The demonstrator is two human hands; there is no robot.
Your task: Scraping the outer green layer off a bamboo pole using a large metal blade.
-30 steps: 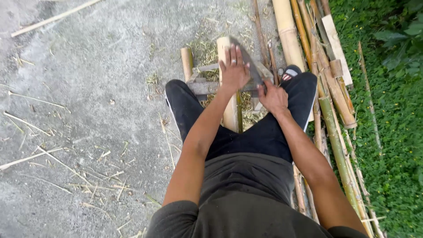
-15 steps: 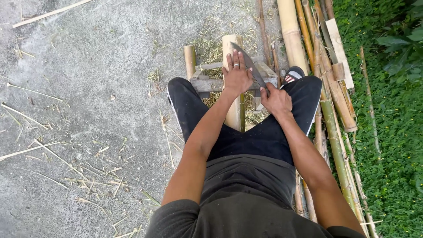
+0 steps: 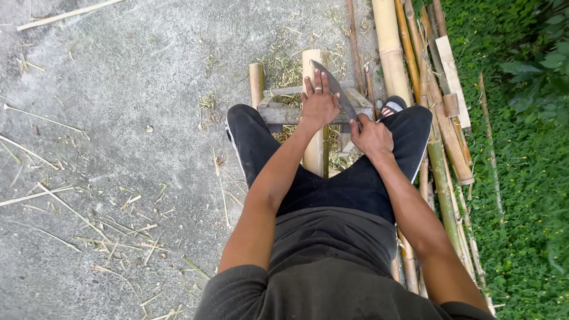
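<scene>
A thick pale bamboo pole [image 3: 312, 65] runs away from me between my legs, resting on a small wooden stand [image 3: 278, 112]. My left hand [image 3: 319, 102], with a ring on one finger, lies flat on the pole, fingers spread. My right hand [image 3: 370, 136] grips the handle of a long curved knife [image 3: 333, 86]. Its blade slants up and left across the far end of the pole, close beside the left hand's fingers. A thinner bamboo piece [image 3: 256, 83] stands at the stand's left side.
A bundle of long bamboo poles and a flat wooden slat [image 3: 415, 77] lies along my right side. Grass and leafy plants [image 3: 521, 148] fill the far right. Grey concrete [image 3: 118, 118] on the left is strewn with thin bamboo slivers. My sandalled foot [image 3: 391, 106] shows beside the stand.
The left hand has settled flatter on the pole. The right hand with the knife has drawn slightly toward me and to the right. The view has shifted a little.
</scene>
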